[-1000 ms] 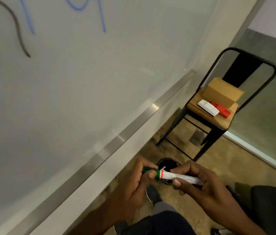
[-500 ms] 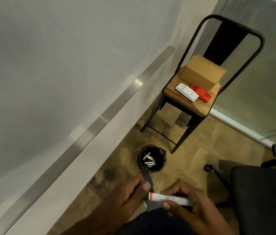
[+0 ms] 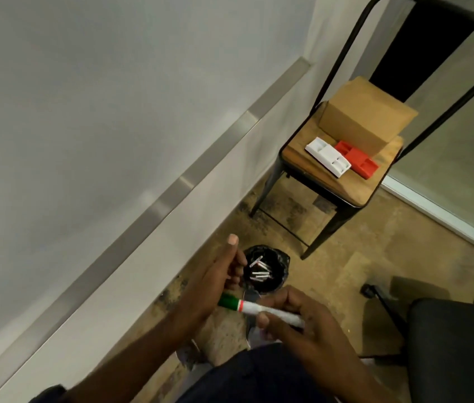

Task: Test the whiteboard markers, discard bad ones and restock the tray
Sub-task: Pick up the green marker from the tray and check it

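Observation:
My right hand (image 3: 297,321) holds a white whiteboard marker (image 3: 270,312) by its barrel, level and pointing left. Its green cap (image 3: 228,302) sits in the palm of my left hand (image 3: 215,283), whose forefinger sticks up. Just beyond both hands, on the floor, stands a small black-lined bin (image 3: 267,270) with several discarded markers inside. The whiteboard (image 3: 113,82) fills the left side, with its metal tray rail (image 3: 148,207) running diagonally below it. A white tray (image 3: 328,156) and a red tray (image 3: 356,163) lie on a chair seat at the upper right.
A black metal chair (image 3: 343,196) with a wooden seat carries a cardboard box (image 3: 366,117) behind the trays. A dark office chair (image 3: 456,350) stands at the lower right. My legs and shoes are beneath the hands on the brown floor.
My head has tipped down, so the board's scribbles left the view and the bin and chair came closer. Both hands stayed on the marker; the left forefinger has lifted off the cap.

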The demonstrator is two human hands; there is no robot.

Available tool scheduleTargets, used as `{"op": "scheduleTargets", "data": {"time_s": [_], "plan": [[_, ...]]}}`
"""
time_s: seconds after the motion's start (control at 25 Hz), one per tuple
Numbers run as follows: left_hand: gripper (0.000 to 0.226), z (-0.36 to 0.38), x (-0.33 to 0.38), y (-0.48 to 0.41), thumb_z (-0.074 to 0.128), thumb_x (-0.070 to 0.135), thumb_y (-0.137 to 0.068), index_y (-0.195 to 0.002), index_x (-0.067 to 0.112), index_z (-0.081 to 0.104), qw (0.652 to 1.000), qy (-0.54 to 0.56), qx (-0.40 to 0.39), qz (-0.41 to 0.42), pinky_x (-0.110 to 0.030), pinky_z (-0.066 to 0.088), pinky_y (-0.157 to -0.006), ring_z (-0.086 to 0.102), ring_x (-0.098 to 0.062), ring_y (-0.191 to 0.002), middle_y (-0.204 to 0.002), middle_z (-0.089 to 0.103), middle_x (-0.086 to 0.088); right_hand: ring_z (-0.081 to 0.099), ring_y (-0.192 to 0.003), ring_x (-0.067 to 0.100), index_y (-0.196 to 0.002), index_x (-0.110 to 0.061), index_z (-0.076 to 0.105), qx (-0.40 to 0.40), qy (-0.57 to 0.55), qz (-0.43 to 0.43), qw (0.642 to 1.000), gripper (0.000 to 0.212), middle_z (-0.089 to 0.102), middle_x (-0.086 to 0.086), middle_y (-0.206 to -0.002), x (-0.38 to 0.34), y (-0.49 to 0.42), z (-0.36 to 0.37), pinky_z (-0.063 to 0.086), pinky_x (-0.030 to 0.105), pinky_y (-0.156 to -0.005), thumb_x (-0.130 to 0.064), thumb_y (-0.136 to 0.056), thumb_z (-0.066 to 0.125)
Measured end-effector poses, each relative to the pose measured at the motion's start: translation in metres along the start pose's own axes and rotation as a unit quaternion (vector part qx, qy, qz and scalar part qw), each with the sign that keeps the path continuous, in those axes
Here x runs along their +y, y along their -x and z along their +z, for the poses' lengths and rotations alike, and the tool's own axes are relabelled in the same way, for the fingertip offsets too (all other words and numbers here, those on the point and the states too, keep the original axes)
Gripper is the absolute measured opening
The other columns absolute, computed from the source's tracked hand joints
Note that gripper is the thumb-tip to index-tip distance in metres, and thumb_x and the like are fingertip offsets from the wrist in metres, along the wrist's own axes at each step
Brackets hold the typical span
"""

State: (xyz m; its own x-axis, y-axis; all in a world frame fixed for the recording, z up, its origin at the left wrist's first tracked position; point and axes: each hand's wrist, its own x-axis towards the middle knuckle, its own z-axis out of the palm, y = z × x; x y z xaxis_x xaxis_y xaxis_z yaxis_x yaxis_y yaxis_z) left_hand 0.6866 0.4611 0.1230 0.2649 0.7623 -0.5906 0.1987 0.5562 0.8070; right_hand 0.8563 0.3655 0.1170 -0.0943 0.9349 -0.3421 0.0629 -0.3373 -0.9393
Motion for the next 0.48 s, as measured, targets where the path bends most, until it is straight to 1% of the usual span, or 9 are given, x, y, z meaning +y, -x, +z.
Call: {"op": "scheduleTargets", "data": {"time_s": [0.04, 0.08, 0.12, 0.2, 0.28, 0.32, 0.4, 0.44, 0.48], "plan": [[0.051, -0.002, -0.018, -0.021, 0.04, 0.06, -0.094, -0.076, 0.019, 0.066, 0.999, -0.002, 0.013, -0.045, -0.031, 0.046, -0.074, 0.057, -0.017, -0.072, -0.077, 0.062, -0.005, 0.069, -0.075, 0.026, -0.094, -0.02, 0.071, 0.018, 0.026, 0.014, 0.999, 0.008, 0.072, 0.008, -0.085, 0.019, -0.016, -0.009, 0.057, 0.043, -0.068, -0.027, -0.089, 0.071], [0.047, -0.003, -0.036, -0.039, 0.046, 0.056, -0.095, -0.08, 0.019, 0.07, 0.997, 0.011, 0.007, -0.082, -0.031, 0.049, -0.077, 0.062, -0.015, -0.077, -0.082, 0.067, -0.004, 0.069, -0.08, 0.023, -0.096, -0.023, 0.071, 0.035, 0.048, 0.029, 0.998, 0.01, 0.072, 0.004, -0.089, 0.041, -0.03, -0.019, 0.058, 0.046, -0.072, -0.03, -0.089, 0.071], [0.037, -0.002, -0.054, -0.054, 0.053, 0.047, -0.096, -0.085, 0.017, 0.073, 0.993, 0.039, -0.008, -0.113, -0.029, 0.052, -0.078, 0.066, -0.013, -0.079, -0.087, 0.07, -0.003, 0.07, -0.086, 0.02, -0.099, -0.025, 0.071, 0.047, 0.055, 0.048, 0.996, 0.012, 0.072, 0.0, -0.096, 0.06, -0.043, -0.029, 0.059, 0.047, -0.077, -0.031, -0.088, 0.072], [0.016, 0.007, -0.084, -0.076, 0.065, 0.024, -0.094, -0.097, 0.012, 0.074, 0.989, 0.072, -0.025, -0.129, -0.022, 0.058, -0.078, 0.069, -0.009, -0.085, -0.099, 0.073, -0.006, 0.07, -0.094, 0.021, -0.103, -0.023, 0.072, 0.061, 0.008, 0.086, 0.994, 0.015, 0.073, 0.001, -0.102, 0.098, -0.065, -0.044, 0.06, 0.042, -0.082, -0.025, -0.088, 0.073], [0.012, 0.017, -0.105, -0.094, 0.068, 0.012, -0.091, -0.101, 0.011, 0.074, 0.99, 0.071, 0.012, -0.119, -0.018, 0.059, -0.078, 0.071, -0.008, -0.089, -0.108, 0.073, -0.01, 0.07, -0.09, 0.022, -0.104, -0.013, 0.071, 0.095, -0.087, 0.123, 0.984, 0.015, 0.073, 0.008, -0.101, 0.123, -0.081, -0.052, 0.059, 0.03, -0.076, -0.014, -0.088, 0.072], [0.013, 0.02, -0.113, -0.103, 0.068, 0.01, -0.091, -0.103, 0.01, 0.073, 0.988, 0.082, 0.031, -0.125, -0.017, 0.059, -0.077, 0.071, -0.008, -0.088, -0.108, 0.072, -0.01, 0.069, -0.087, 0.021, -0.103, -0.009, 0.071, 0.123, -0.123, 0.133, 0.976, 0.015, 0.073, 0.009, -0.099, 0.132, -0.089, -0.053, 0.058, 0.027, -0.074, -0.01, -0.088, 0.071], [0.022, 0.027, -0.121, -0.117, 0.065, 0.01, -0.093, -0.115, 0.008, 0.067, 0.984, 0.101, 0.043, -0.143, -0.015, 0.058, -0.075, 0.069, -0.007, -0.089, -0.106, 0.07, -0.004, 0.066, -0.091, 0.022, -0.103, -0.007, 0.069, 0.168, -0.164, 0.166, 0.958, 0.014, 0.071, 0.011, -0.099, 0.159, -0.107, -0.058, 0.056, 0.029, -0.074, -0.007, -0.089, 0.07], [0.022, 0.029, -0.123, -0.123, 0.063, 0.013, -0.095, -0.117, 0.012, 0.064, 0.984, 0.088, 0.043, -0.149, -0.016, 0.057, -0.075, 0.066, -0.005, -0.089, -0.104, 0.068, 0.002, 0.065, -0.096, 0.024, -0.108, -0.008, 0.067, 0.178, -0.177, 0.189, 0.949, 0.019, 0.069, 0.012, -0.105, 0.178, -0.118, -0.063, 0.055, 0.031, -0.076, -0.01, -0.09, 0.07], [0.014, 0.028, -0.127, -0.128, 0.061, 0.018, -0.097, -0.112, 0.019, 0.061, 0.986, 0.039, 0.048, -0.157, -0.017, 0.055, -0.075, 0.061, -0.002, -0.087, -0.099, 0.064, 0.009, 0.062, -0.102, 0.025, -0.117, -0.01, 0.061, 0.184, -0.168, 0.227, 0.941, 0.028, 0.064, 0.012, -0.113, 0.196, -0.128, -0.069, 0.053, 0.034, -0.077, -0.015, -0.09, 0.07]]}}
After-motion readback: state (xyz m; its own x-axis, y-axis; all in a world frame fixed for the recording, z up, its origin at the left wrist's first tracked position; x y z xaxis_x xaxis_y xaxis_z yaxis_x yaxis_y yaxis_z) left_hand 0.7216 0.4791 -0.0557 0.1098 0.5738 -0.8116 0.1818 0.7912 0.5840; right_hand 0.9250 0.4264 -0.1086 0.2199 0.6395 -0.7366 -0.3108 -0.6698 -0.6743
